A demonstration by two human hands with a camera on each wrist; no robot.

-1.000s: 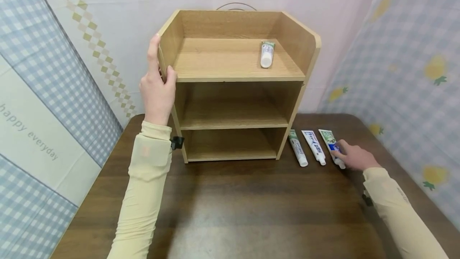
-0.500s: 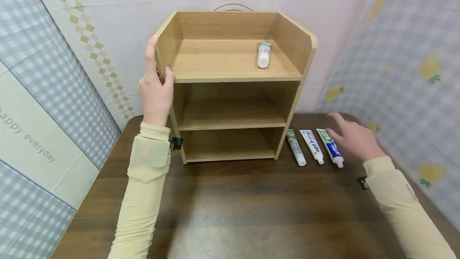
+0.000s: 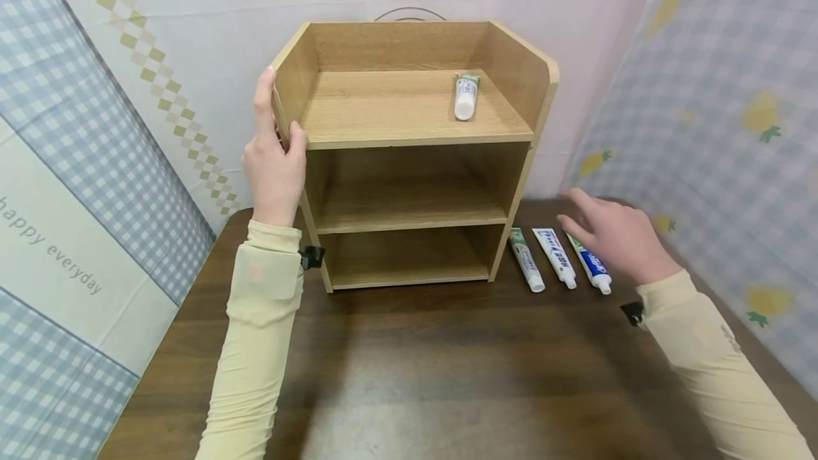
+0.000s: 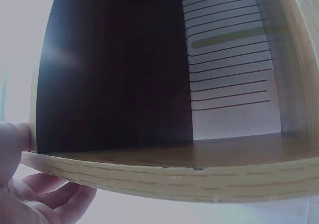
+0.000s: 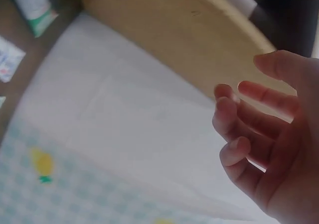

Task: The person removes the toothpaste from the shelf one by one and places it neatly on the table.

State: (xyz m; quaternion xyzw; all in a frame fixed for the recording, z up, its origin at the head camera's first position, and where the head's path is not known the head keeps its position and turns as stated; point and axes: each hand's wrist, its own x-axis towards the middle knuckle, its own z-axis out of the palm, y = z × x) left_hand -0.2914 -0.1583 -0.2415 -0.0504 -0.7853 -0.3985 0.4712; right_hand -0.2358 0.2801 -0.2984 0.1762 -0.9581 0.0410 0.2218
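My left hand (image 3: 275, 172) grips the left side panel of a small wooden shelf unit (image 3: 418, 139). In the left wrist view, the fingers show at the corner of a board's front edge (image 4: 149, 181). A toothpaste tube (image 3: 466, 96) lies on the top shelf, toward the right, cap end forward. My right hand (image 3: 623, 240) hovers over the rightmost toothpaste tube (image 3: 596, 272), which is blue and green and partly hidden by it. Its fingers are loosely bent with nothing between them in the right wrist view. Left of that lie a white toothpaste tube (image 3: 554, 258) and a green-ended toothpaste tube (image 3: 527, 263).
The unit stands on a dark brown wooden table (image 3: 434, 368), near the back. A white cloth (image 3: 224, 6) hangs behind it. Blue checked cloth with pineapples (image 3: 722, 112) hangs at the right, close to the right arm.
My right hand has let go of the rightmost toothpaste tube, risen, and shifted left toward the shelf unit. The left hand keeps its grip. The head view has shifted slightly.
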